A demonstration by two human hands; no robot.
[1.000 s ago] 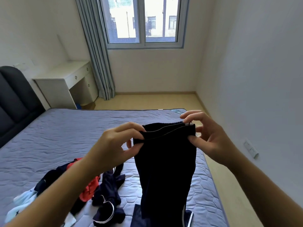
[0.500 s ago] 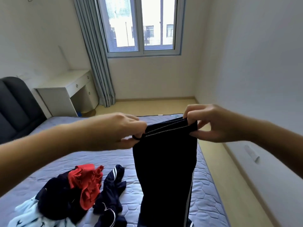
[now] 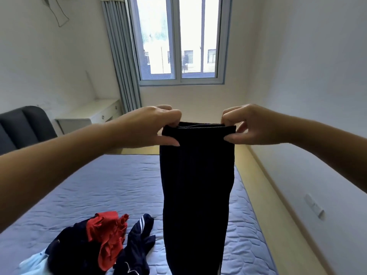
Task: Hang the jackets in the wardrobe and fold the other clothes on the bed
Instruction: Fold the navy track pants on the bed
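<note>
Navy trousers (image 3: 196, 185) hang near the right edge of the bed (image 3: 119, 185)
Left hand (image 3: 147, 128) and right hand (image 3: 256, 126) each pinch one top corner, fingers (image 3: 172, 116) curled; one clothes pile (image 3: 103, 241) lies apart, leftward

Btm edge cuts dark trousers (image 3: 196, 185), hems unseen; also pale-blue garment (image 3: 33, 264) at btm-left. Desk (image 3: 89, 118) partly hidden behind left arm (image 3: 69, 155).

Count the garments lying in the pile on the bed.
4 visible: a light blue garment at the bottom-left edge, a dark navy garment beside it, a red garment on top, and a white-striped navy garment rightmost. More may be hidden underneath.
</note>
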